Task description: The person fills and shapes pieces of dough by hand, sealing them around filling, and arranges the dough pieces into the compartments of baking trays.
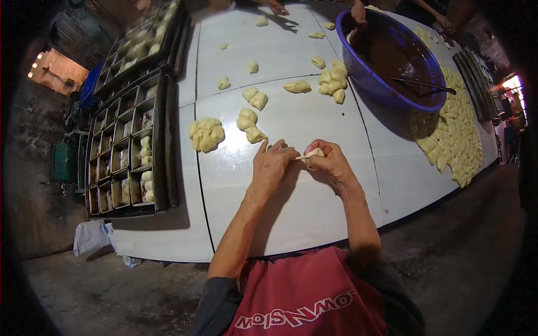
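At the near middle of the white table, my left hand (270, 167) has its finger and thumb closed on the thin stretched end of a pale dough piece (312, 155). My right hand (333, 168) grips the other, thicker part of that dough between curled fingers and thumb. Just beyond my left hand lie two joined dough lumps (247, 120), and to their left a clustered dough mound (205, 134). More loose dough pieces (297, 87) are scattered farther back, with a larger cluster (332, 81) beside the tub.
Metal pan trays (129, 120) with dough balls line the table's left. A purple tub (358, 75) of brown filling with a long utensil stands back right. Many dough pieces (448, 134) cover the right side. Other people's hands (277, 8) reach in at the far edge.
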`<state>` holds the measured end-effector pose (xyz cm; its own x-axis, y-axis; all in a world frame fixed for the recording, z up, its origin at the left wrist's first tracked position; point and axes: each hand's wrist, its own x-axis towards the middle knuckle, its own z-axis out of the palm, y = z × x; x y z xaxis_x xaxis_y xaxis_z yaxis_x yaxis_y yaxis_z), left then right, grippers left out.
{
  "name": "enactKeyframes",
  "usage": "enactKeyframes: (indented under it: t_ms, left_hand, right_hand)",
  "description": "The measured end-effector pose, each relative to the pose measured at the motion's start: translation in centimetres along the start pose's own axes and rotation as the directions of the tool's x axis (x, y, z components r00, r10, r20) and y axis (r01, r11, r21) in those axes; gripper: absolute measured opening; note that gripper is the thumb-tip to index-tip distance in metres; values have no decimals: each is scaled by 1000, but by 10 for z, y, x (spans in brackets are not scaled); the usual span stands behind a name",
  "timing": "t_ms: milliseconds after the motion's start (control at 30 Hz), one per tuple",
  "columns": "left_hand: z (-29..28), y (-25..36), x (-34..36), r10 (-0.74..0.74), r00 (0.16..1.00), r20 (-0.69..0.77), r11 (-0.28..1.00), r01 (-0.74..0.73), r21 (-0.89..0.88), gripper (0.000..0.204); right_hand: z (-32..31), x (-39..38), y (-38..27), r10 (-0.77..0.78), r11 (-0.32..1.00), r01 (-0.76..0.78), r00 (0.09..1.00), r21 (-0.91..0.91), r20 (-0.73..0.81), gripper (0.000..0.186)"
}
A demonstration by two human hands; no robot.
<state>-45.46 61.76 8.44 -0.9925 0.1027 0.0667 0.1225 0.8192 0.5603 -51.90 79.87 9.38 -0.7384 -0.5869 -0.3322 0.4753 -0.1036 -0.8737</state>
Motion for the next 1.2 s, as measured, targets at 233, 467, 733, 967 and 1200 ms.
enactKeyframes:
  t_ms: [233,467,733,967,1200]
  left_hand:
    - [34,-4,-9,-31,988,-152,993,47,108,53]
    - [4,50,16,-123,991,-59,828,69,-556,75]
    - [19,63,30,-219,943,250,494,329,-805,42]
    - [42,118,69,-37,945,-324,585,-243,-774,87]
    - [87,161,111,-77,909,-411,301,-371,-878,74]
  right_hand:
    - [-23,-31,-23,-217,894,188,976,407,25,23]
    - [-27,-27,-13,-155,961,180,979,211,-130,38]
    - [-37,-38,-19,-225,912,40,881,-409,-416,22]
    - [-50,-49,-44,-407,904,428,839,-25,-360,39]
    - [-62,-53,-95,-301,808,469,848,355,-436,19]
